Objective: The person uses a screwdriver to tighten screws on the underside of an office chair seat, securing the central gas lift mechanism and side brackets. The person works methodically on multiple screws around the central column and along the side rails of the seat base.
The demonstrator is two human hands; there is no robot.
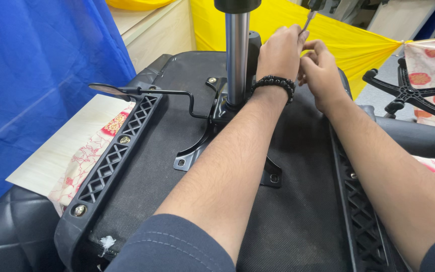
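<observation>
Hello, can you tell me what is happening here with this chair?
A person works on an upturned office chair seat, its black underside facing up. Both hands are at the far side beyond the gas lift cylinder: the left hand, with a black bead bracelet, and the right hand close together on a screwdriver. The height lever sticks out leftward. A star-shaped chair base lies apart on the right.

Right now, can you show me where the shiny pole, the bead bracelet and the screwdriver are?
Shiny pole [237,60], head view, middle of its silver tube.
Bead bracelet [276,83], head view, black beads on the left wrist.
Screwdriver [308,21], head view, thin metal shaft above the hands.
</observation>
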